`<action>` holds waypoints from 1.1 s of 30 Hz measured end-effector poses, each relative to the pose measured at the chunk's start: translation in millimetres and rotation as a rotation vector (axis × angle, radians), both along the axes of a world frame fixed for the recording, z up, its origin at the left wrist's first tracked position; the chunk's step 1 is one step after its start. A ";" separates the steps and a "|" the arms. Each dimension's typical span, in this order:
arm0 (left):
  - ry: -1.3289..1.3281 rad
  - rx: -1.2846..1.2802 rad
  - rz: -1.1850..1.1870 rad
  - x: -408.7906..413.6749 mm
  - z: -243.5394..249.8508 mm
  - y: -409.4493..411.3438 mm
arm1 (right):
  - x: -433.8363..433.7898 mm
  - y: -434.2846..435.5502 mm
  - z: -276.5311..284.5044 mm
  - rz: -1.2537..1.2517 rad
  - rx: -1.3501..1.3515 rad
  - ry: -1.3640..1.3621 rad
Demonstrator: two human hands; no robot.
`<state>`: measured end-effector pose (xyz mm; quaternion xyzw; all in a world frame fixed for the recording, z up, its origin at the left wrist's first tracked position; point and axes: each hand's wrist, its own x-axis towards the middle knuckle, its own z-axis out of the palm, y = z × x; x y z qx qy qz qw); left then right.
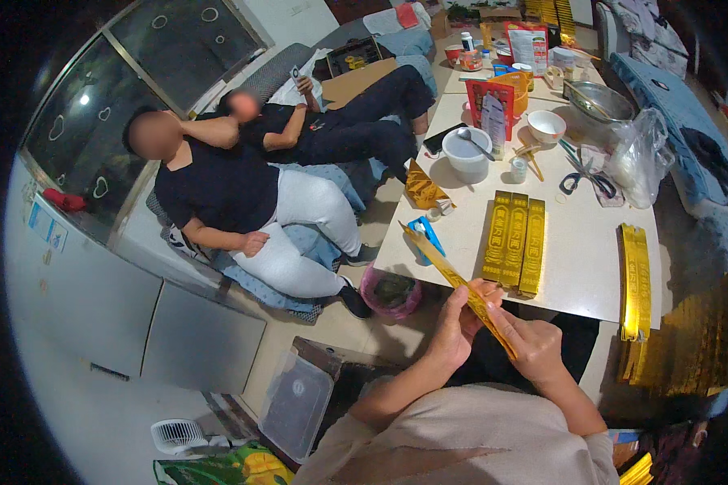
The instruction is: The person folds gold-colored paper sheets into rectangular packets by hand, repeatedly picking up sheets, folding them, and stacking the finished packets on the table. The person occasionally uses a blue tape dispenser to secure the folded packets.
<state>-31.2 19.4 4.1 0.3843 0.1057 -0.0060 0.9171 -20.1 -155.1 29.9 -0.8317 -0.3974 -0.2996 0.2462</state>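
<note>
Between my left hand (457, 333) and my right hand (531, 339) is a long, narrow strip of folded gold foil paper (443, 257). It slants up and to the left over the table's near edge, gripped near its lower end by both sets of fingers. Beyond my hands, three long gold paper boxes (512, 242) bearing printed writing lie side by side on the white table (582, 248). To the right, a stack of flat gold paper strips (635, 282) rests along the table's edge. A blue plastic object (426, 233) lies partly behind the held strip.
Scissors (588, 179), a white tub (468, 159) with a spoon, a small jar (519, 170) and crumpled gold foil (428, 188) are on the table. Two people sit or recline on a sofa (315, 242) at left. A pink-lined bin (391, 294) stands beside the table.
</note>
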 end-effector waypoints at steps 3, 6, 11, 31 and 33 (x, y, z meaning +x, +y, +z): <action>0.003 0.064 0.079 -0.6 5.2 0.0 | -3.0 3.7 0.6 0.005 0.030 -0.014; -0.041 0.124 0.085 -2.2 9.8 2.2 | -2.5 1.7 -4.0 0.006 0.058 -0.048; -0.049 0.178 0.115 -0.7 2.4 12.0 | -10.0 -0.7 -10.2 0.072 0.058 0.242; -0.032 0.835 -0.300 -28.9 12.3 18.5 | 42.8 16.2 5.1 0.309 0.952 1.373; -0.005 0.831 -0.319 -29.3 10.3 20.2 | 43.7 16.3 1.8 0.291 0.957 1.356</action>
